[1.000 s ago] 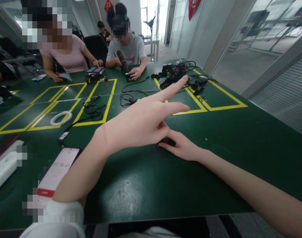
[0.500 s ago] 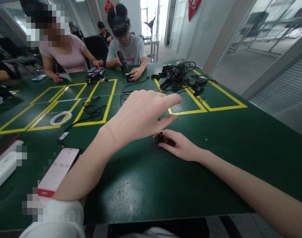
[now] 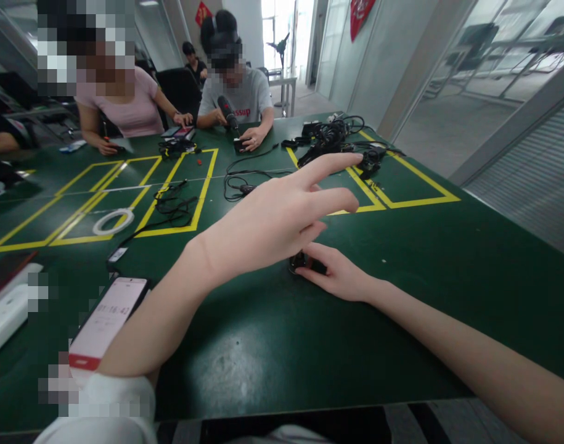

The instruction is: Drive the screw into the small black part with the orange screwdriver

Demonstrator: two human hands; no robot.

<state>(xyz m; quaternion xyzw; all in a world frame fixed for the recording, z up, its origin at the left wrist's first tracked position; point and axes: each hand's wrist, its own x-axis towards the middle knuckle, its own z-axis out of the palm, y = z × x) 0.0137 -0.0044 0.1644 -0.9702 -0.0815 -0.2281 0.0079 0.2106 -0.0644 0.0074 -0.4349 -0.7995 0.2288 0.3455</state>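
Observation:
My right hand [image 3: 339,275] rests on the green table [image 3: 429,259], its fingers pinched round a small black part [image 3: 304,263] that stands on the table top. My left hand [image 3: 272,219] hovers just above that part with its fingers stretched out and apart, the forefinger pointing away to the right, and it holds nothing. The left hand hides most of the small black part.
A phone [image 3: 106,319] with a lit screen lies at the near left beside a white power strip [image 3: 7,311]. Yellow tape boxes hold a white ring [image 3: 113,220] and black cables [image 3: 173,200]. A pile of black cables [image 3: 332,139] lies far right. Two people sit across the table.
My left hand's fingers, curled down over the part half a second ago, have stretched out and lifted again. My right hand has stayed on the small black part.

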